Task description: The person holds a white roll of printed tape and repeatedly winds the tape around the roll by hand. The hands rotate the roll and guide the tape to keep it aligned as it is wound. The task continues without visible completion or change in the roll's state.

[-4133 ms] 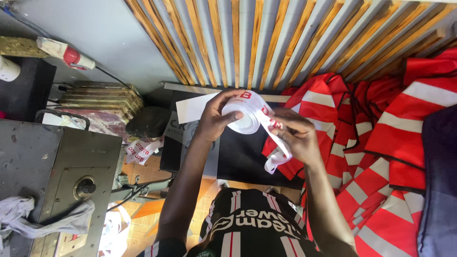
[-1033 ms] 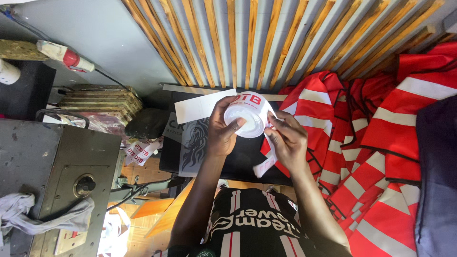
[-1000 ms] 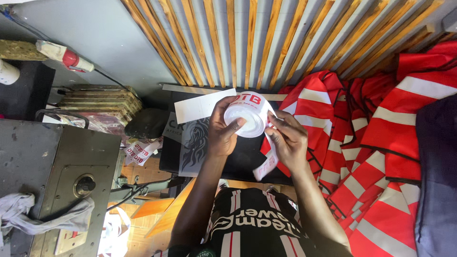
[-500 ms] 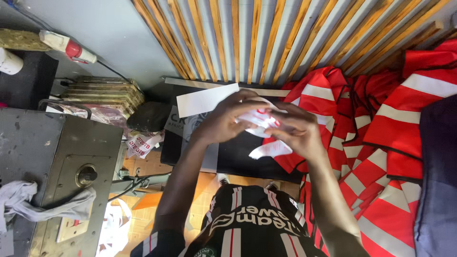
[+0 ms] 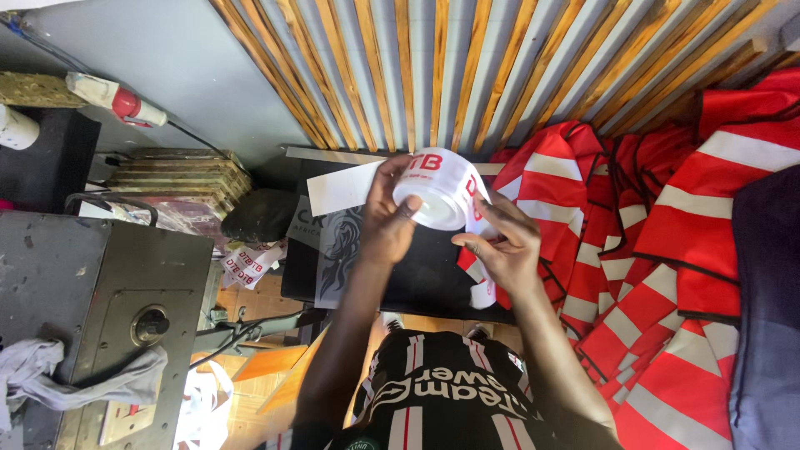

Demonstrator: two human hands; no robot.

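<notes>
Cup, white w/ red print: raised again vs. half-sec ago, upright-ish. L hand fingers grip rim; R hand fingers pinch strip at 4 o'clock. Vests at 3.

A white roll of printed label tape with red lettering sits near the middle of the scene, held up over the dark work surface. A loose white strip with red print hangs from the roll's right side, down toward the near edge. To the left, a small heap of cut white labels with red print lies beside a dark bundle. A plain white rectangular sheet lies just left of the roll, and near it a grey-and-black printed sheet shows an animal-head picture.
</notes>
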